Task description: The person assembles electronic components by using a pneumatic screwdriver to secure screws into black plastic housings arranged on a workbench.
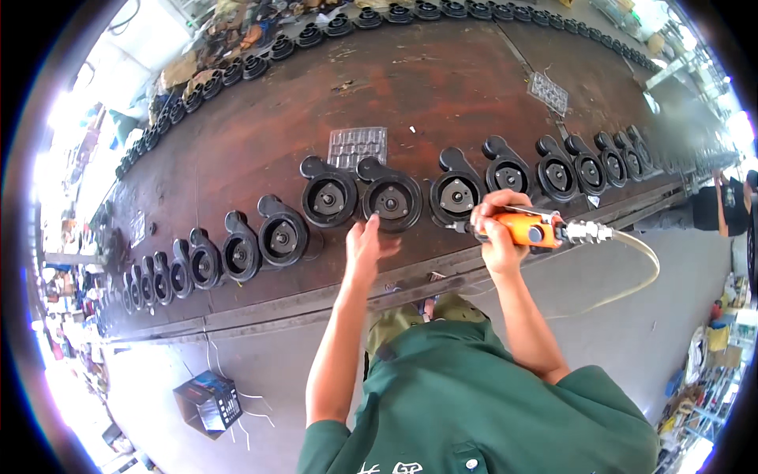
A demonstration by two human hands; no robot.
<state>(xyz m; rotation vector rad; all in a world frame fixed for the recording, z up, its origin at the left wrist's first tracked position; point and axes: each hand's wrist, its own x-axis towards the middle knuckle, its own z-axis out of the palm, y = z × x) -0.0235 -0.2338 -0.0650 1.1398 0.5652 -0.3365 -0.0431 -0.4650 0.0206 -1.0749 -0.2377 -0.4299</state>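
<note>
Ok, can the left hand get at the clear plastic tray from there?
Probably yes, by going over the top: two black housings sit between the left hand and the clear plastic tray.

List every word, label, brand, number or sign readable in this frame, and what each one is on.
None can be quoted from this view.
Green shirt: white lettering at the lower edge, cut off by the frame.
Dark box, lower left: printing too small and blurred to read.
Orange tool in the right hand: no legible marking.
Round black parts: no lettering can be made out.
</note>
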